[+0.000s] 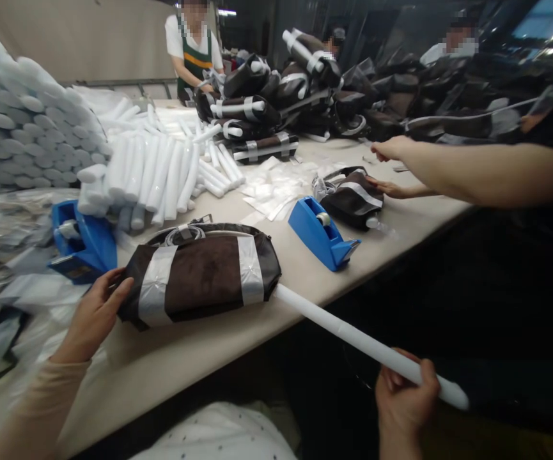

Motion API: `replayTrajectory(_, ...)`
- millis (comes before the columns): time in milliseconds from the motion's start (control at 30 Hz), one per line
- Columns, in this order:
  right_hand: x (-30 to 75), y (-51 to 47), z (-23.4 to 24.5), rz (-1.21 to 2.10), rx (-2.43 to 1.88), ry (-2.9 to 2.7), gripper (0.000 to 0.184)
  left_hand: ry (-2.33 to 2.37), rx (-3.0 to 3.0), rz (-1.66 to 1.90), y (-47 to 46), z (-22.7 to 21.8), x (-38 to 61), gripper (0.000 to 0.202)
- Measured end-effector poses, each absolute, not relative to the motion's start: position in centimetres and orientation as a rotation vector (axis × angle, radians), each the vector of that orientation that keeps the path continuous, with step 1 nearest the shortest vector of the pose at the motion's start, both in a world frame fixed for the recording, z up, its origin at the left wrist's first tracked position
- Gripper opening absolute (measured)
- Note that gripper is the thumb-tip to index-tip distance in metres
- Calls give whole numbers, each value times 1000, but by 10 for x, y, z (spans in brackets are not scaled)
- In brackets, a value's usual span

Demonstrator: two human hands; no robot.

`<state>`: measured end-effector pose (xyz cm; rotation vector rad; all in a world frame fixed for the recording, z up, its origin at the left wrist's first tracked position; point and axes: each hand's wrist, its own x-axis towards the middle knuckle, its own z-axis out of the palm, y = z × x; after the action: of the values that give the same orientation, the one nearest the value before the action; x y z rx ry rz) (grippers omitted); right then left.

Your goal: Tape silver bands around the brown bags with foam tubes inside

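A dark brown fabric bundle [204,271] with two grey tape bands lies on the beige table [314,281] in front of me. A long white tube [353,338] sticks out of its right end, past the table edge. My right hand [405,399] is closed round the far end of that tube. My left hand [94,313] rests against the bundle's left end, fingers curled on the fabric.
Two blue tape dispensers [323,233] [82,243] stand on the table. White tubes [156,169] lie heaped behind, white caps [22,128] at left, finished bundles [276,102] at the back. Another person's arms [453,169] reach over a bundle [353,198] at right. A standing person [194,54] works at the far end.
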<state>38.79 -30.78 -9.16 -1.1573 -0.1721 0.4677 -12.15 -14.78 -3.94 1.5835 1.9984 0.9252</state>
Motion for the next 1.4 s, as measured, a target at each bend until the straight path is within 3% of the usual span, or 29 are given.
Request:
replayTrajectory(367, 404, -264, -88, 644, -1165, -280, 39, 1968, 1452, 983, -146, -42, -116, 82)
replayTrajectory(833, 401, -286, -113, 561, -1026, -462, 28, 1949, 1418, 1053, -145, -44, -110, 73)
replayTrajectory(1400, 431, -263, -111, 591, -1082, -510, 29, 1937, 1454, 1077, -148, -46, -109, 68)
